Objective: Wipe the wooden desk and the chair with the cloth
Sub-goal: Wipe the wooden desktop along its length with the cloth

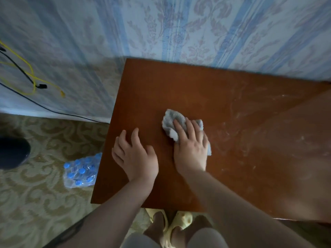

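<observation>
The reddish-brown wooden desk stands against the wallpapered wall and fills the middle and right of the head view. A crumpled grey cloth lies on its top near the centre. My right hand presses flat on the cloth, fingers spread over it. My left hand rests palm down on the bare desk top just left of the cloth, fingers straight and holding nothing. Pale dusty smears cover the right half of the desk. No chair is plainly visible.
A shrink-wrapped pack of water bottles with blue caps lies on the patterned carpet left of the desk. Yellow and black cables hang on the left wall. A dark round object sits at far left. My feet in pale slippers stand below the desk's front edge.
</observation>
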Motion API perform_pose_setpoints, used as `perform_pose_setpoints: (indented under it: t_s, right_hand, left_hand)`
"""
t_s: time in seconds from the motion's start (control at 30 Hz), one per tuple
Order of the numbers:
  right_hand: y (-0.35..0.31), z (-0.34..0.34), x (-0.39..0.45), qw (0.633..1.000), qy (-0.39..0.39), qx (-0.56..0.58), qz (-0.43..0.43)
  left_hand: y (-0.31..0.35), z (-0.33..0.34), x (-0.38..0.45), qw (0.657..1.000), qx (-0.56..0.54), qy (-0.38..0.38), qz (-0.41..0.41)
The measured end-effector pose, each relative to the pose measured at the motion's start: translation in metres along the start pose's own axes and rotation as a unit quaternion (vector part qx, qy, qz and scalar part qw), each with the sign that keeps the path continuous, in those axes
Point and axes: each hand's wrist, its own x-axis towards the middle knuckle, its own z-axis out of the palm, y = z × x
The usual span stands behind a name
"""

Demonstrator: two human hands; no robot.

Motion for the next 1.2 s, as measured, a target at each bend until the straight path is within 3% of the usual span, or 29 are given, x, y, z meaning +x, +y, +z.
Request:
perform_pose_setpoints:
  t_s: [0.07,0.13,0.2,0.27,0.3,0.37,0.43,0.47,0.53,0.6,0.67,0.7,0.77,0.83,0.9,0.97,1.07,1.13,1.2]
  right_hand:
    - [-0.024,0.009,-0.022,0.999,-0.019,0.034,0.025]
    - [-0.007,0.002,-0.036,0.992,-0.039,-0.030,-0.117]
    - [0.037,-0.014,-0.030,0.948,-0.101,-0.086,-0.289]
    - [0.071,-0.024,0.000,0.921,-0.148,-0.112,-0.343]
    - [0.074,-0.026,0.015,0.937,-0.128,-0.105,-0.307]
    - [0.043,-0.020,0.028,0.986,-0.067,-0.053,-0.144]
    - [-0.003,-0.004,0.019,0.999,-0.039,0.014,0.003]
    - [-0.014,0.001,0.009,0.998,-0.042,0.039,0.016]
    - [0.002,-0.001,-0.003,0.994,-0.052,0.004,-0.094]
    - [0.048,-0.019,0.004,0.960,-0.089,-0.062,-0.257]
    - [0.087,-0.032,0.031,0.927,-0.138,-0.110,-0.330]
    - [0.094,-0.036,0.047,0.936,-0.134,-0.111,-0.305]
    - [0.072,-0.033,0.065,0.982,-0.085,-0.062,-0.155]
    - [0.029,-0.020,0.055,0.999,-0.052,-0.010,-0.013]
    - [0.007,-0.008,0.032,0.997,-0.058,0.009,-0.047]
    - [0.027,-0.013,0.020,0.982,-0.066,-0.024,-0.176]
    - [0.084,-0.027,0.049,0.932,-0.118,-0.091,-0.330]
    - [0.092,-0.031,0.077,0.949,-0.094,-0.095,-0.287]
    - [0.060,-0.025,0.084,0.987,-0.052,-0.043,-0.143]
  left_hand:
    - [0.023,0.002,0.008,0.998,-0.051,0.007,0.021]
    - [0.037,0.007,0.019,0.994,-0.087,0.008,0.061]
    - [0.039,0.012,0.031,0.992,-0.093,0.007,0.090]
    - [0.036,0.017,0.039,0.988,-0.089,0.012,0.122]
    - [0.035,0.020,0.041,0.987,-0.083,0.015,0.134]
    - [0.033,0.027,0.041,0.987,-0.054,0.027,0.147]
    - [0.033,0.031,0.040,0.988,-0.017,0.033,0.152]
    - [0.034,0.031,0.041,0.988,-0.008,0.030,0.149]
    - [0.036,0.029,0.042,0.989,-0.003,0.029,0.145]
    - [0.037,0.029,0.040,0.986,0.023,0.025,0.162]
    - [0.039,0.031,0.039,0.983,0.058,0.022,0.171]
    - [0.040,0.033,0.038,0.983,0.070,0.020,0.170]
    - [0.040,0.034,0.039,0.982,0.085,0.022,0.168]
    - [0.040,0.034,0.038,0.980,0.101,0.020,0.173]
    - [0.040,0.033,0.040,0.977,0.124,-0.006,0.171]
    - [0.040,0.032,0.040,0.977,0.137,-0.027,0.164]
    - [0.041,0.030,0.038,0.978,0.118,0.000,0.170]
    - [0.043,0.032,0.037,0.979,0.110,0.018,0.167]
    - [0.043,0.033,0.037,0.980,0.110,0.024,0.166]
